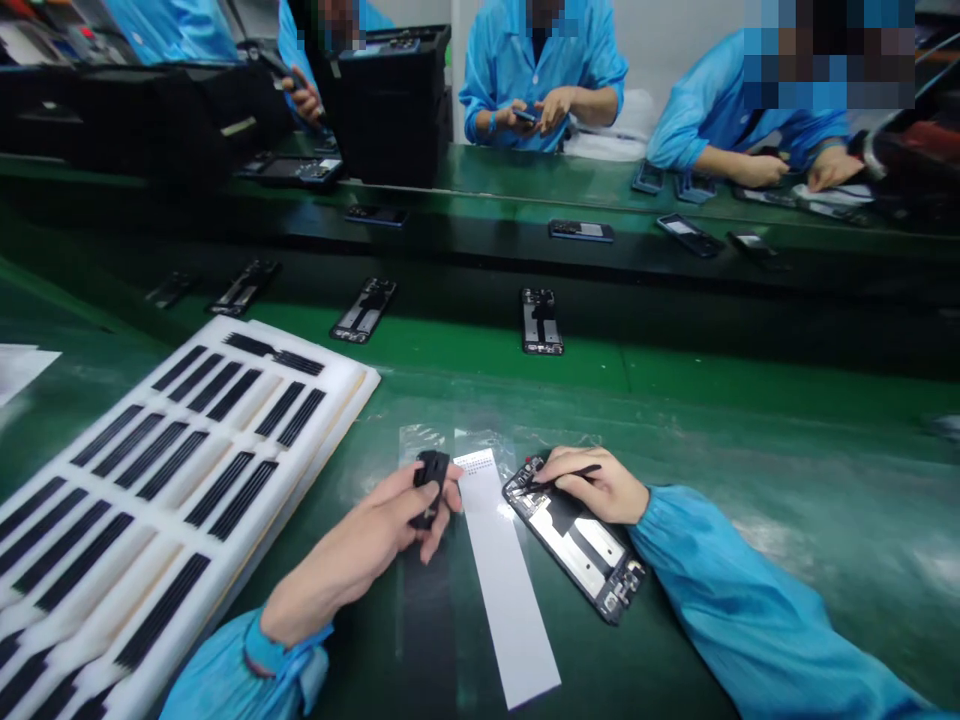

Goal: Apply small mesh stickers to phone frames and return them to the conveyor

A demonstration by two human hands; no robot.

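My left hand [394, 510] pinches a small black plastic part [430, 488] between thumb and fingers, held up above the table. In my right hand [604, 487] is a pair of dark tweezers [583, 472], gripped like a pen. Their tips point at the upper left end of an opened phone [581, 550], which lies at a slant with its silver inner plate showing. My fingers partly cover that end of the phone. Between my hands lies a long white paper strip [506, 585] with rows of small dark dots at its top.
On the left stands a white foam tray [247, 450] with black strips in its slots. Opened phones [541, 322] lie on the green belt [457, 350] ahead. Across it, co-workers in blue [540, 75] handle phones beside a black bin [394, 110].
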